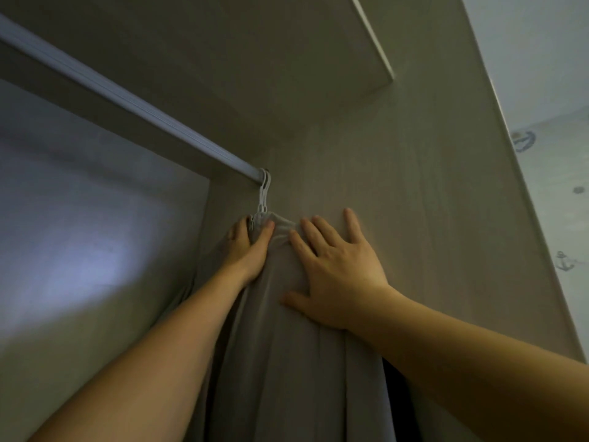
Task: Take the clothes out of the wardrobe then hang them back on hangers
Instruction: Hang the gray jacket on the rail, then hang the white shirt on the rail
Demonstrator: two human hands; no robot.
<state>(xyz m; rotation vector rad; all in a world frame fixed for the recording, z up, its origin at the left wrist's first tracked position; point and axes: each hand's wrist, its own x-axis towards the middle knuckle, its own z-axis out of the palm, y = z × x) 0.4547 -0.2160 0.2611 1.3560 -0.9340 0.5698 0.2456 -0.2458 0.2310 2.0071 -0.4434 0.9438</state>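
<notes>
- Garment (280, 362) below the rail (127, 100): top is gripped by left hand (248, 247), steadied by flat, straight-fingered right hand (338, 275).
- Removal step is judged in hand; hanger hook (264, 186) is next to be lifted off the rail.

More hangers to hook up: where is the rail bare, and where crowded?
The rail is bare from the hangers leftward to the picture's edge. Crowded at its right end, against the side panel: hangers, grey garment, left hand, right hand.

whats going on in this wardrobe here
A person is handling a grey garment that hangs from white hangers at the right end of the wardrobe rail. The left hand grips its top just under the hooks; the right hand lies flat, fingers spread, on the cloth by the side panel.
</notes>
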